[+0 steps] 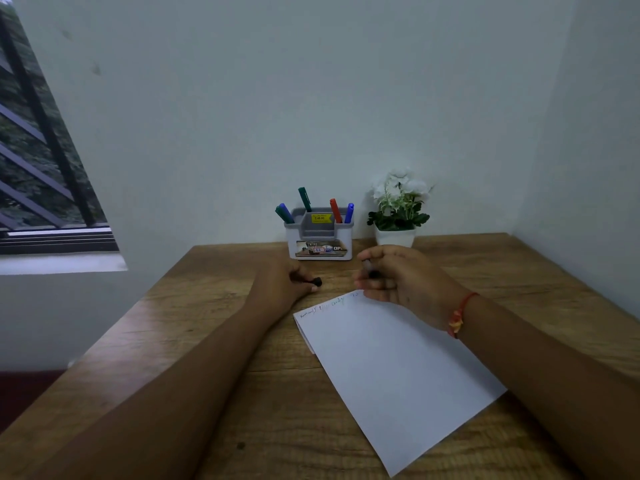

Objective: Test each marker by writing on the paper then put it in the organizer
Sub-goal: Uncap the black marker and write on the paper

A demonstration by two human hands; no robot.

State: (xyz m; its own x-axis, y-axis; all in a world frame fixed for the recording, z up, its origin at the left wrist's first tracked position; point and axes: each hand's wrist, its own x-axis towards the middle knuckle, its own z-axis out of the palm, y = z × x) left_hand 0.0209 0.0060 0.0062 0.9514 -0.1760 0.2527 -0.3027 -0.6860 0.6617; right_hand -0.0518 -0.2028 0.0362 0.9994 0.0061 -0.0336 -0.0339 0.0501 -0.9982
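A white sheet of paper (398, 368) lies tilted on the wooden desk, with short scribbles in several colours along its top edge. My right hand (401, 278) hovers at the paper's far corner, closed on a black marker (371, 270) that is mostly hidden by the fingers. My left hand (284, 282) rests on the desk left of the paper, fingers closed around a black marker cap (316, 282). The grey-and-white organizer (320, 237) stands at the back against the wall, holding several markers: green, blue and red.
A small white pot of white flowers (396, 209) stands just right of the organizer. The desk (207, 341) meets walls at the back and right. A barred window (41, 150) is on the left wall.
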